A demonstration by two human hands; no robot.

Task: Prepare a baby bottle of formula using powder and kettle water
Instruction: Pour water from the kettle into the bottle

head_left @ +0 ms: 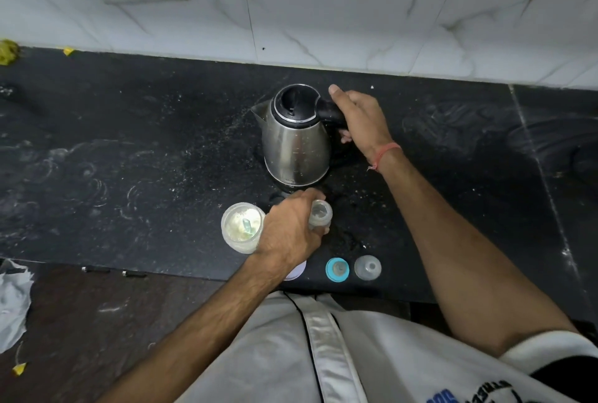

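Black stone table (129, 143) under white marble wall tiles. Right hand (362, 117), fingers curled round handle of steel kettle (294, 140), upright mid-table. Left hand (291, 227) grips open baby bottle (320, 214) just in front of kettle, beside powder jar (241, 227); teat ring (337, 269) and cap (367, 267) near table edge.

**Dim, soft light with wide-angle bending**

The black speckled stone counter (129, 143) is dimly lit, while the white marbled wall tiles (356, 7) are rendered brighter. Faint highlights are seen on the steel kettle (293, 146). Straight edges are bowed towards the corners.
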